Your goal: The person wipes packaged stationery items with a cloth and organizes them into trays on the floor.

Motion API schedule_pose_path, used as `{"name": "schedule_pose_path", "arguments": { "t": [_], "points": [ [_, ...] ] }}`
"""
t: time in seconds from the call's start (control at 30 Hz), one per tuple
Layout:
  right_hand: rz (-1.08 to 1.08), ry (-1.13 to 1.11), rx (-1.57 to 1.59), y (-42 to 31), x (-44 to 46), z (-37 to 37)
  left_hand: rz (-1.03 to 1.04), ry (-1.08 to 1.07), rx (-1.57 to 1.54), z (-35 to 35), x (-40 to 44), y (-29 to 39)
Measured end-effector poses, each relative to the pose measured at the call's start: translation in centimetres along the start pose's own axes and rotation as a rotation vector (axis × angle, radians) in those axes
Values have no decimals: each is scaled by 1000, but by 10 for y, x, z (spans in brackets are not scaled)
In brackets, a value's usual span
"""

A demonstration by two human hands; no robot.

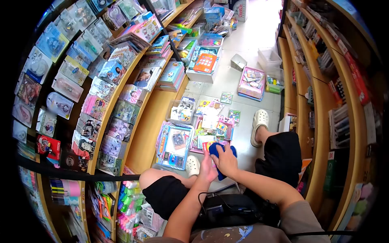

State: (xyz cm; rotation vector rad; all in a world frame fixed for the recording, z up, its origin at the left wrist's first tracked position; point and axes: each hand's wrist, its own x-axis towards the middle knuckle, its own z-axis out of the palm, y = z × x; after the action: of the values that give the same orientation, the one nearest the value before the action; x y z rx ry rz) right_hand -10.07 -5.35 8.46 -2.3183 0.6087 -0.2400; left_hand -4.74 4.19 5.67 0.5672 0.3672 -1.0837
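Observation:
My right hand (227, 161) is closed on a dark blue cloth (221, 174), which is folded over and spreads around the fingers. My left hand (207, 168) is right beside it, fingers pointing up, its palm turned toward the cloth. Whatever the left fingers grip is mostly hidden by the cloth and the right hand. Just beyond both hands, a spread of colourful packets and cards (210, 122) lies on the tiled floor. To the left of them stands a light blue tray (189, 150) with cards and small packs inside.
Stepped wooden shelves (106, 135) with stacked notebooks and packs rise on the left. Another wooden shelf unit (320, 87) lines the right. Ahead are a clear bin of cards (181, 111), a pink stack (251, 83), clear boxes (269, 58) and a box of books (202, 75).

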Motion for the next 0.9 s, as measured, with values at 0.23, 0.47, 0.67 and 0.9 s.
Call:
{"name": "schedule_pose_path", "arguments": {
  "t": [0.23,0.47,0.67,0.9],
  "points": [
    [599,-73,1013,43,5,1,65,-85,139,-6,-20,-15],
    [764,-680,1327,7,-15,-7,554,328,883,-25,-27,-17],
    [788,-919,1106,-12,-10,-8,532,438,683,-57,-23,6],
    [665,-1042,774,-17,-15,0,350,765,438,-131,18,81]
  ]
}}
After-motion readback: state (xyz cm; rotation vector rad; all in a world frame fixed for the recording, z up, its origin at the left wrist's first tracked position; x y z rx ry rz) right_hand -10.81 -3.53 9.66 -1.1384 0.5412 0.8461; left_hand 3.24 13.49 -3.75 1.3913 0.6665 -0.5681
